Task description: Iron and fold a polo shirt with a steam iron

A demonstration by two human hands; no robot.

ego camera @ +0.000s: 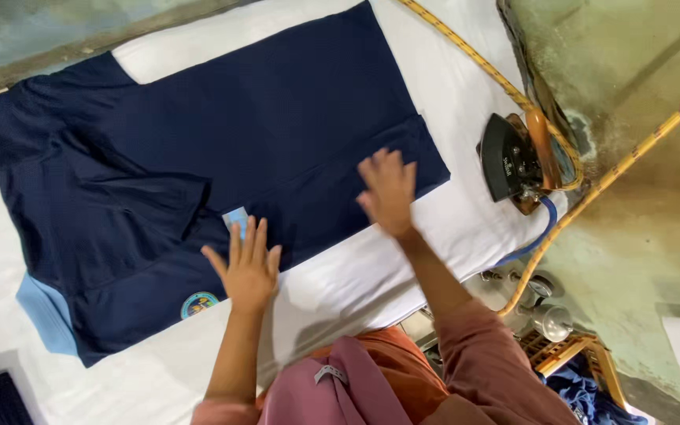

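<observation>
Navy shirt (222, 149) spread flat on white padded table (466, 118), light-blue collar (41, 315) at left edge. Left hand (249, 271) flat on shirt near round badge (199, 304), fingers wide, holding nothing. Right hand (389, 191) flat on shirt hem, fingers loosely spread. Black iron (513, 161) parked at table's right edge, yellow cord (474, 55) above.

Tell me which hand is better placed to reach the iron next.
Probably the right hand: it lies flat on the navy shirt near its edge toward the black iron. The left hand rests farther away, by the shirt's lower edge.
</observation>
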